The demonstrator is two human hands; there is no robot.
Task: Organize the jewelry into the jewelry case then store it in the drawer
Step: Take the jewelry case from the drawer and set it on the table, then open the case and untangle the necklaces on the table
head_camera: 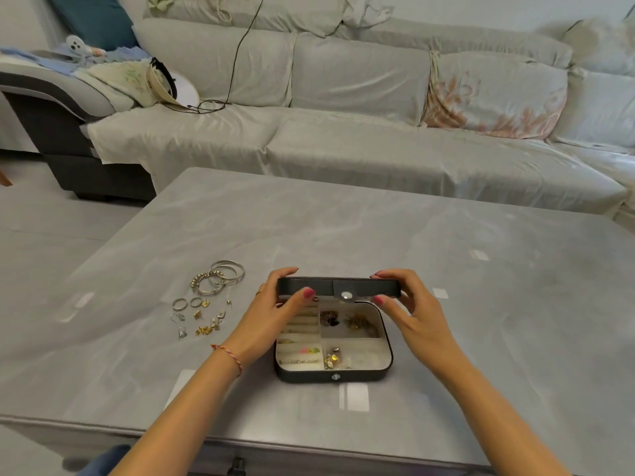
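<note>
From the head camera, a grey marble-patterned table [343,235] fills the lower part of the view, and its glossy surface reflects some bright patches of light. Near the front edge, about in the middle, stands a black jewelry case [333,352] with pale compartments that hold small gold and coloured pieces. Its lid [338,287] is half raised and shows a silver snap button on a tab. The left hand [275,314] grips the left end of the lid, thumb on the front and fingers curled over the top; the right hand [409,310] grips the right end in the same way. To the left of the case, apart from it, lie silver bangles [220,276] and, closer to the front edge, small rings and earrings [199,314]. Behind the table a long sofa [343,132] with a light cover crosses the room, with clothes, a teal cushion [92,18] and a black cable [237,56] on its left part.
</note>
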